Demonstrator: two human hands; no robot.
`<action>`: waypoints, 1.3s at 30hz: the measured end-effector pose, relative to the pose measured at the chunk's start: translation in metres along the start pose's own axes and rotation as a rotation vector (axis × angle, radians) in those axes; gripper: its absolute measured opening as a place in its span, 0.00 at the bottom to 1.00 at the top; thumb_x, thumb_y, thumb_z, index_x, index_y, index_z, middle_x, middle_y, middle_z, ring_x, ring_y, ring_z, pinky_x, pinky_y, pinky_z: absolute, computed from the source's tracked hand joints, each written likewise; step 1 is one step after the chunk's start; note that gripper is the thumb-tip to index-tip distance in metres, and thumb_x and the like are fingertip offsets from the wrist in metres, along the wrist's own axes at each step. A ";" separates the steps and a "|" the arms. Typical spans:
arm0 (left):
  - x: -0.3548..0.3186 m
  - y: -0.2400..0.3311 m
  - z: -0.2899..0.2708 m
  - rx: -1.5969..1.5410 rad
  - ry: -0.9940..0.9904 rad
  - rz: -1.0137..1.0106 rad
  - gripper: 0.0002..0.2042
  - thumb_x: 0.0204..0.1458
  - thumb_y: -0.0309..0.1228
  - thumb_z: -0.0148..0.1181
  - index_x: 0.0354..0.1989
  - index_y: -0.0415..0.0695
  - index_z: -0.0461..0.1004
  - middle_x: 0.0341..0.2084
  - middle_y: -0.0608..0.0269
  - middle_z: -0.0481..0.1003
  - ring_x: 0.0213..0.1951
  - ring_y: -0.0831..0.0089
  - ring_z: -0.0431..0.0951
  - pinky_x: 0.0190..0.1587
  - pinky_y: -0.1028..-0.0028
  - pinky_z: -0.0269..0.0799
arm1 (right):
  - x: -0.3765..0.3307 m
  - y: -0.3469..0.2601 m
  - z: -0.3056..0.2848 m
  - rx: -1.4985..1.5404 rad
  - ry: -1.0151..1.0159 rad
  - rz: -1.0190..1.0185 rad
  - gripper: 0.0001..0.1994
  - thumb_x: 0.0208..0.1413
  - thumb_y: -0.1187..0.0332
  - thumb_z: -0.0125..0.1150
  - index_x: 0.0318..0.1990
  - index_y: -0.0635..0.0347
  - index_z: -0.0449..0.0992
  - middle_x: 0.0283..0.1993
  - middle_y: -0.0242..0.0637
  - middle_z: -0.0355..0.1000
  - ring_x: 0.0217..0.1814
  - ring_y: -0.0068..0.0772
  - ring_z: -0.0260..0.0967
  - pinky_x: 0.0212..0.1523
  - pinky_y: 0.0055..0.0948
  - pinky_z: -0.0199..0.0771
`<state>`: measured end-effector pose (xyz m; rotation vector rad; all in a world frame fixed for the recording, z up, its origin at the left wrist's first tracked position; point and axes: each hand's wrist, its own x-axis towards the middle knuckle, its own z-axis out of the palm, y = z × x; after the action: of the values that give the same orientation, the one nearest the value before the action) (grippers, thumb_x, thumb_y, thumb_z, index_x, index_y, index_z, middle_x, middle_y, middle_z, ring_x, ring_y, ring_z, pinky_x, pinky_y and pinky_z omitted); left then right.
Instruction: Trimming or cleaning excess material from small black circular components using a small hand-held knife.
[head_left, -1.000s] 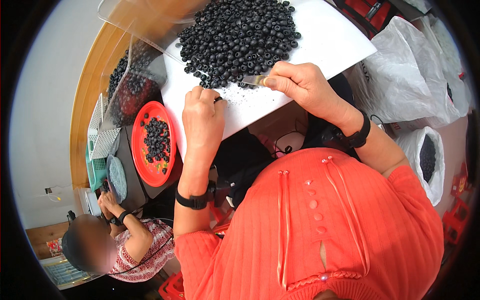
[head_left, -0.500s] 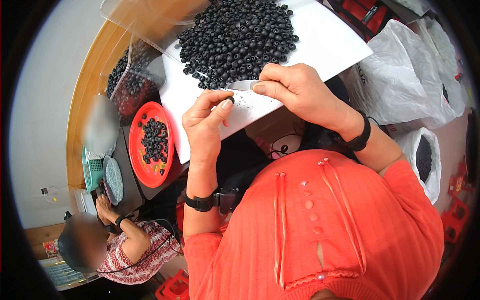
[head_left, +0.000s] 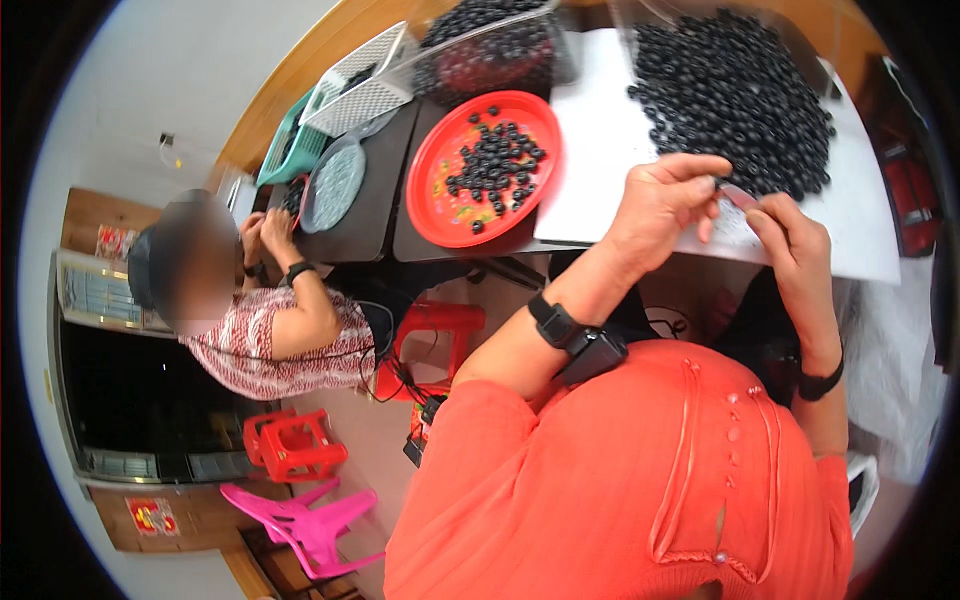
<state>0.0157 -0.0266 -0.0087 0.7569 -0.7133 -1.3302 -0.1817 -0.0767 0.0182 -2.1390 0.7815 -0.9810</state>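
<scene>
Head view looks down on a white sheet [head_left: 610, 140] spread on a dark table, with a large heap of small black beads [head_left: 735, 95] piled at its far right part. Both of the person's hands meet at the near edge of that heap: the left hand [head_left: 665, 200] is half curled, thumb and forefinger pinched toward a small pale piece [head_left: 738, 197], and the right hand [head_left: 795, 235] closes its fingertips on the same piece from the other side; whether a bead sits between them is too small to tell. Just left of the sheet stands a round red plate [head_left: 430, 190] with a scatter of the same black beads [head_left: 495, 160] on it. Beyond the plate are a clear plastic box [head_left: 500, 45] of beads and a white mesh basket [head_left: 365, 70], then a green basket [head_left: 290, 150] and a round grey lid [head_left: 335, 185]. A co-worker in a patterned top [head_left: 265, 345] sits at the table's left end, hands [head_left: 265, 235] by the grey lid. Under the table stands a red stool [head_left: 435, 335]; another red stool [head_left: 295, 445] and a pink stool [head_left: 300, 520] stand on the floor further left. A small red square sign [head_left: 150, 515] hangs on the wooden wall panel at lower left.
</scene>
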 end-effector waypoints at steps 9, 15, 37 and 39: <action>0.000 -0.001 0.002 0.053 0.035 0.011 0.10 0.60 0.19 0.57 0.48 0.33 0.78 0.35 0.53 0.80 0.28 0.71 0.80 0.28 0.74 0.77 | 0.006 -0.005 0.004 -0.111 -0.005 -0.100 0.03 0.60 0.73 0.62 0.36 0.63 0.79 0.32 0.38 0.74 0.30 0.36 0.73 0.32 0.30 0.69; -0.009 0.015 -0.008 0.092 0.025 0.046 0.10 0.61 0.21 0.56 0.49 0.33 0.77 0.30 0.55 0.79 0.24 0.72 0.77 0.30 0.75 0.75 | 0.015 -0.002 -0.003 -0.048 0.027 -0.124 0.07 0.60 0.66 0.61 0.38 0.57 0.81 0.32 0.38 0.76 0.34 0.39 0.74 0.35 0.32 0.73; -0.007 0.010 0.004 0.245 -0.075 0.107 0.15 0.61 0.19 0.55 0.55 0.27 0.74 0.41 0.54 0.74 0.36 0.68 0.78 0.32 0.72 0.77 | 0.005 0.020 0.009 -0.277 0.135 -0.103 0.18 0.62 0.53 0.59 0.26 0.56 0.74 0.19 0.41 0.73 0.23 0.47 0.74 0.24 0.42 0.70; -0.008 0.009 0.003 0.284 -0.073 0.147 0.14 0.61 0.19 0.55 0.55 0.27 0.74 0.41 0.55 0.73 0.36 0.69 0.77 0.32 0.72 0.78 | 0.004 0.019 0.011 -0.297 0.145 -0.114 0.18 0.62 0.53 0.58 0.26 0.56 0.74 0.19 0.41 0.73 0.23 0.47 0.75 0.24 0.42 0.71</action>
<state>0.0174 -0.0180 0.0004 0.8666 -1.0111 -1.1398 -0.1752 -0.0884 0.0001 -2.4080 0.9335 -1.1495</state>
